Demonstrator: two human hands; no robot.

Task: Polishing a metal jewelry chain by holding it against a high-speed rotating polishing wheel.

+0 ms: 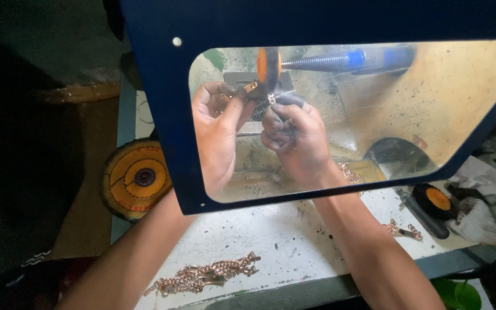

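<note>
Behind the blue-framed shield (162, 115), the left hand (216, 126) and right hand (294, 138) each pinch a small gold chain piece (252, 87) against the orange-hubbed buffing wheel (268, 72), far centre. Light pressure and tight fingertips probably serve best.

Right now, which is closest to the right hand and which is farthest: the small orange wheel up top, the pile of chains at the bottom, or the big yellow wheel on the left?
From the right hand:
1. Small orange wheel, just above the fingers.
2. Pile of chains, down on the white table's front edge.
3. Big yellow wheel, far left, beyond the blue shield.
</note>
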